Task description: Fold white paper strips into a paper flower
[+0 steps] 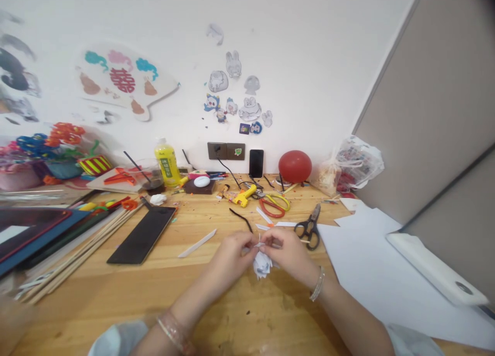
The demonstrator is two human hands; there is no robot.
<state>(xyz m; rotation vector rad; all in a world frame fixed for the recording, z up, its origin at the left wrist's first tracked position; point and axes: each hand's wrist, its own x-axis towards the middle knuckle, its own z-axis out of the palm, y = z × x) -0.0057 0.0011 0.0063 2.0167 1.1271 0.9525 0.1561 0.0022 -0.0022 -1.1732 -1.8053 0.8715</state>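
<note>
A small white paper flower [262,265] with layered, pointed petals hangs head down between my hands, just above the wooden table. My left hand [236,247] pinches its upper end with thumb and forefinger. From the other side, my right hand [284,248] grips the same end, fingertips nearly touching the left ones. My fingers hide what joins at the pinch. Just behind the left hand, a black pipe cleaner [241,219] lies on the table. Black-handled scissors [309,228] rest beyond the right hand, and a white paper strip [197,243] lies to the left.
White paper sheets [371,258] cover the right side, with a long white device [436,268] on them. A black tablet-like slab [142,235] and wooden sticks [83,247] lie left. Behind are a yellow glue gun [245,196], a red balloon [295,166] and a yellow drink bottle [167,162].
</note>
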